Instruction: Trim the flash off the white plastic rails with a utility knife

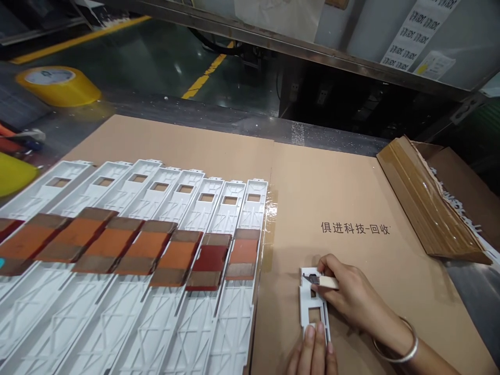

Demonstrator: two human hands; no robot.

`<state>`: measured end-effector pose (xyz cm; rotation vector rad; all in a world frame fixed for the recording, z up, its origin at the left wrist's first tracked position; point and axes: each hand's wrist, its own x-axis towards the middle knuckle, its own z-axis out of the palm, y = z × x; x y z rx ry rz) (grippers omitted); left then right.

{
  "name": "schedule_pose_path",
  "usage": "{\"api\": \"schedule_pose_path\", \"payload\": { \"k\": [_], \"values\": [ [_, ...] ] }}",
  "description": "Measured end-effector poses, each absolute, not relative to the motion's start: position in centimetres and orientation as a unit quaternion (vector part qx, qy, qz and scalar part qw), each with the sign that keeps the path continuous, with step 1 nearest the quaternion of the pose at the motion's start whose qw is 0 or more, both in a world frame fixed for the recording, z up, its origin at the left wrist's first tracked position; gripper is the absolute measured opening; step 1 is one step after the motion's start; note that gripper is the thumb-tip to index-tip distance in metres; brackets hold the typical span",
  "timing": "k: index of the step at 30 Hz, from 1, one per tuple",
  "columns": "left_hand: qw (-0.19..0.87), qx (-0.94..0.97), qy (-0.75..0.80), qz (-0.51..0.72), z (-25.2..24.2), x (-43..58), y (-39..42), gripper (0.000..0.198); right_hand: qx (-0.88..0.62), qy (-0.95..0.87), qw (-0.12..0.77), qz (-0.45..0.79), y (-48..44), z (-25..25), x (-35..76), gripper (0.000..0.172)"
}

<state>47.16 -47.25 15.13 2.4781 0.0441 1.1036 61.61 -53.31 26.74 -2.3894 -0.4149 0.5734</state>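
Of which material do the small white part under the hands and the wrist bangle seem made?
Small white part: probably moulded plastic, matte-looking, judging by its even colour and clean-edged openings. Bangle: likely metal, smooth and silvery, given its bright sheen; solid or plated, I cannot tell.

Right wrist [399, 337] — slim, round, silvery bangle [414, 348], glossy surface; forearm [377, 315] bare — fingers [308, 346] bare.

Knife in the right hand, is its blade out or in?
Out: its dark, pointed blade juts past the pale handle, over the white part.
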Motion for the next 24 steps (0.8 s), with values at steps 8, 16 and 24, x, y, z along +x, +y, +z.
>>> {"api": "schedule_pose_path", "payload": {
  "k": [8, 16, 24],
  "values": [
    [0.233, 0.881, 0.036, 0.411, 15.8, 47.5, -47.3, 0.023, -0.896, -0.147, 0.328, 0.260, -53.3, 27.9, 62.6, 0.011],
    [0.244, 0.870, 0.054, 0.424, 16.7, 48.1, -47.4, 0.023, -0.912, -0.131, 0.288, 0.261, -52.5, 27.9, 62.4, 0.015],
    [0.244, 0.874, 0.037, 0.419, 17.5, 48.1, -46.3, 0.023, -0.895, -0.141, 0.338, 0.253, -53.7, 28.2, 62.5, 0.008]
  ]
}}
